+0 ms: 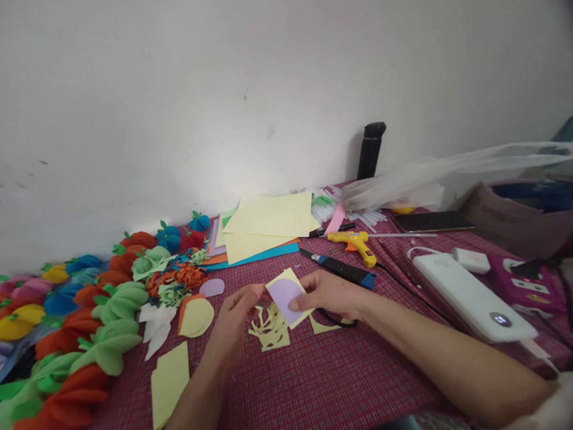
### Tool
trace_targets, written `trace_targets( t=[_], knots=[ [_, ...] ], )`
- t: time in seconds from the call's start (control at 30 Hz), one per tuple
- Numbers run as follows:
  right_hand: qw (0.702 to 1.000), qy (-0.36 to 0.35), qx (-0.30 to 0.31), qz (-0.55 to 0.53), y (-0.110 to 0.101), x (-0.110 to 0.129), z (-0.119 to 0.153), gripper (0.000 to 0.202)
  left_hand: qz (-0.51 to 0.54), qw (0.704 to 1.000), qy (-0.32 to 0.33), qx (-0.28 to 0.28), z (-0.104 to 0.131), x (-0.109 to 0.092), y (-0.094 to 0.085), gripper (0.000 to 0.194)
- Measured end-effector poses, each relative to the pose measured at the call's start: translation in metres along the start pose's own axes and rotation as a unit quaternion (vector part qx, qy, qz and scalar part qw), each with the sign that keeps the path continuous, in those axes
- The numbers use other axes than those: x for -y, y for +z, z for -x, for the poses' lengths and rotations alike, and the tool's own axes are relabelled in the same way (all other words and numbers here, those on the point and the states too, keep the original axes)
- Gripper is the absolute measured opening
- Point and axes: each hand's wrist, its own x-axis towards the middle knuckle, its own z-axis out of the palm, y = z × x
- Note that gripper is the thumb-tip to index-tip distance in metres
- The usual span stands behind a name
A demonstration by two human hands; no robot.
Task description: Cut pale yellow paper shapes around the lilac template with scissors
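Observation:
My right hand (327, 295) pinches a small yellow paper square with a purple paper circle (283, 296) lying on its face. My left hand (240, 311) is just to the left of it, fingers curled together near the square's edge; what they hold, if anything, is too small to make out. Below the square lies a cut-up yellow scrap (272, 334), and another yellow offcut (324, 325) is under my right hand. To the left of my left hand are yellow round pieces (198, 318), a purple round piece (212, 287) and a stack of yellow rectangles (170, 382).
Yellow sheets (270, 220) lie near the wall. A blue-black cutter (339, 268) and yellow glue gun (357, 243) sit beyond my right hand. A white power bank (470, 295) is at right, paper fruit shapes (118, 301) at left, a black bottle (371, 152) behind.

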Motion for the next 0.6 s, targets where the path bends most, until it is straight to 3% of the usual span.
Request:
trace_targets(
  t=[0.1,0.17,0.6],
  knots=[
    [1.0,0.011,0.018,0.006,0.0007,-0.0007,0.0013,0.022,0.02,0.997,-0.03,0.072,0.001,0.0017,-0.0015,0.028],
    [1.0,0.015,0.026,0.004,0.0013,-0.0009,0.0019,0.023,0.024,0.996,-0.036,0.08,0.0011,0.0024,-0.0021,0.027],
    [0.999,0.021,0.03,0.0,-0.0012,-0.004,-0.0009,0.031,-0.052,0.998,-0.01,0.025,0.0002,0.0015,-0.0022,0.036]
  ],
)
